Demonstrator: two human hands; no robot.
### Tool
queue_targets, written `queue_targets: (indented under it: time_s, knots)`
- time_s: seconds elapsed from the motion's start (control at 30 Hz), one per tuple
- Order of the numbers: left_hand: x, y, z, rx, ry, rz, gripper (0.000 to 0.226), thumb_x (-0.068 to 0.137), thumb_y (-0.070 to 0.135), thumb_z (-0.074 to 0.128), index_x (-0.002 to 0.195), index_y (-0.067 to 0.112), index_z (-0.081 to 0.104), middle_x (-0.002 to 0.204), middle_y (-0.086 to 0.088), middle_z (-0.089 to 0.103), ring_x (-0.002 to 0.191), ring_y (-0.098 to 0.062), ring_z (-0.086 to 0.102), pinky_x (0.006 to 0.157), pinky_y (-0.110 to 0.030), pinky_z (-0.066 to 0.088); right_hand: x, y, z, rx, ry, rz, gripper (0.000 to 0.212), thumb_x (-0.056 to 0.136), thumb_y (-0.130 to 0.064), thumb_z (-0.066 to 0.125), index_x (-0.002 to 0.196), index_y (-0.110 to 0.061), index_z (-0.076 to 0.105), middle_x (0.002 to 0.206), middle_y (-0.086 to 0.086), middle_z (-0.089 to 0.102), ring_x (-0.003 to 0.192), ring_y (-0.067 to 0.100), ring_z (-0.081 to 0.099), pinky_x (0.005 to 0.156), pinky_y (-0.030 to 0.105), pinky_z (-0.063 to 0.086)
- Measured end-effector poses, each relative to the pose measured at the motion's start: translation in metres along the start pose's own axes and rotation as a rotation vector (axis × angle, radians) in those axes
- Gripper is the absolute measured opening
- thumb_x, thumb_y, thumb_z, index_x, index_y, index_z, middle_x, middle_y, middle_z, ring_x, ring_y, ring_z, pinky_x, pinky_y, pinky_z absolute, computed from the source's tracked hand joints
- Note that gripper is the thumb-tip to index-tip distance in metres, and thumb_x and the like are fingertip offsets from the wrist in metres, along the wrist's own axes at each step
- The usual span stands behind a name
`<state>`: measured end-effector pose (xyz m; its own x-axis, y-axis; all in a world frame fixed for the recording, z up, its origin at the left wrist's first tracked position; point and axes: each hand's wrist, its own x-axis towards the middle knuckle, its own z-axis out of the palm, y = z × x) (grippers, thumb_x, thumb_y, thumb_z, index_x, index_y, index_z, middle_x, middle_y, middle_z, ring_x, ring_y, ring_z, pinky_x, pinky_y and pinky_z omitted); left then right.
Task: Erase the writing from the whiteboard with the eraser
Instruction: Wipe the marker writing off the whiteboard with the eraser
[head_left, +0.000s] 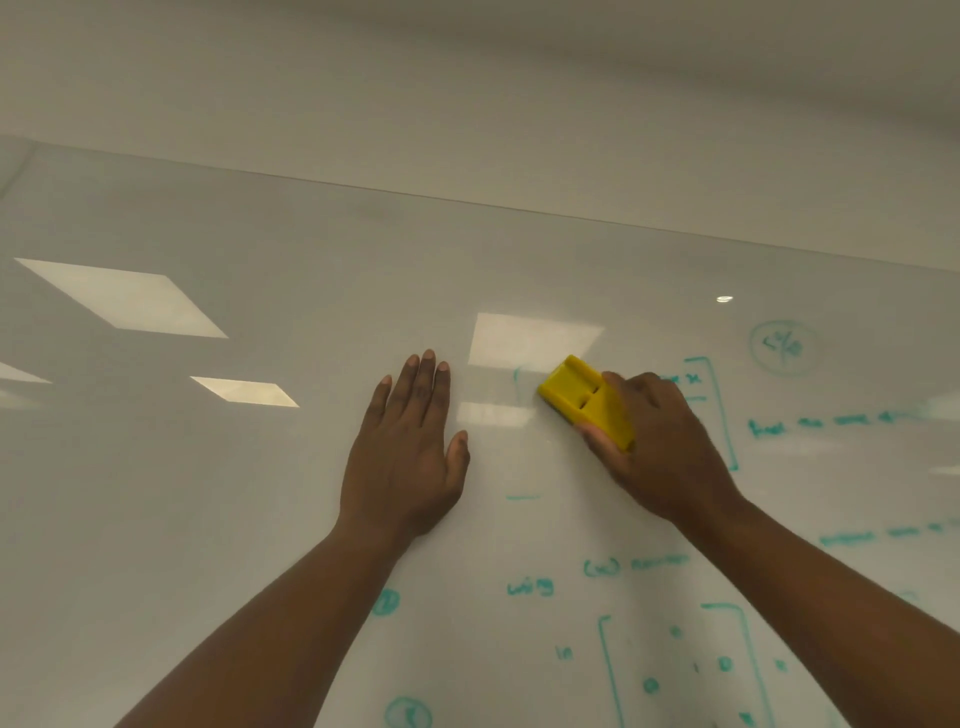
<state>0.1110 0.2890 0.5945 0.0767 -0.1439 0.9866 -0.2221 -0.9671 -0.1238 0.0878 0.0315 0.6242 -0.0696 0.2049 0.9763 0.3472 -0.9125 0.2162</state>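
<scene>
Forearms nearest, reaching up to the whiteboard (260, 234). Left hand (405, 462) spread flat on the cleared part, bracing. Right hand (665, 447) clamped on the yellow eraser (576, 397), pressed against the bracketed teal writing (722, 405). Best kept flat, firm, in overlapping strokes rightward and down toward the matrix (680, 670).

1 eraser (584, 400), 2 hands, 1 whiteboard (208, 493), 2 drawn bracket grids.
</scene>
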Motion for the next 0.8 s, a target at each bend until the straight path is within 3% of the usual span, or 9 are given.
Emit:
queue_targets:
  time_s: [0.17,0.33,0.47,0.7,0.8]
  knots:
    - [0.0,-0.001,0.0,-0.001,0.001,-0.002,0.076,0.092,0.047,0.01,0.158,0.011,0.005,0.167,-0.006,0.002,0.155,-0.018,-0.003,0.127,-0.038,0.003,0.036,-0.015,0.008,-0.012,0.028,0.131,0.055,0.086,-0.043,0.06,0.131,-0.014,0.049,0.115,0.014,0.054,0.106,0.033,0.046,0.083,0.037,0.038]
    - [0.0,-0.004,0.002,-0.008,-0.001,0.011,0.075,0.093,0.049,0.009,0.158,0.013,0.004,0.167,-0.005,0.0,0.154,-0.017,-0.004,0.127,-0.037,0.002,0.019,-0.05,0.016,0.059,-0.027,-0.035,0.058,0.087,-0.046,0.06,0.133,-0.013,0.048,0.116,0.008,0.055,0.105,0.027,0.047,0.083,0.034,0.041]
    - [0.0,-0.003,0.001,-0.01,0.011,0.012,0.074,0.094,0.047,0.013,0.158,0.01,0.009,0.167,-0.007,0.006,0.155,-0.02,0.002,0.127,-0.039,0.006,-0.005,-0.031,0.004,0.017,-0.084,-0.151,0.057,0.084,-0.045,0.061,0.128,-0.009,0.053,0.106,0.01,0.058,0.097,0.03,0.053,0.079,0.036,0.047]
    - [0.0,-0.004,0.003,-0.023,0.026,0.002,0.071,0.095,0.045,0.011,0.158,0.012,0.005,0.167,-0.004,0.001,0.155,-0.016,-0.003,0.127,-0.037,0.002,0.042,-0.023,0.01,-0.008,0.014,0.127,0.055,0.085,-0.043,0.061,0.131,-0.015,0.049,0.115,0.01,0.054,0.107,0.03,0.046,0.082,0.036,0.04]
    - [0.001,-0.006,0.003,-0.05,0.029,0.007,0.067,0.097,0.04,0.012,0.158,0.013,0.007,0.167,-0.003,0.003,0.155,-0.015,-0.001,0.127,-0.037,0.003,0.026,-0.045,0.017,0.047,0.002,0.058,0.054,0.084,-0.042,0.064,0.128,-0.014,0.052,0.112,0.01,0.056,0.104,0.03,0.047,0.084,0.035,0.036]
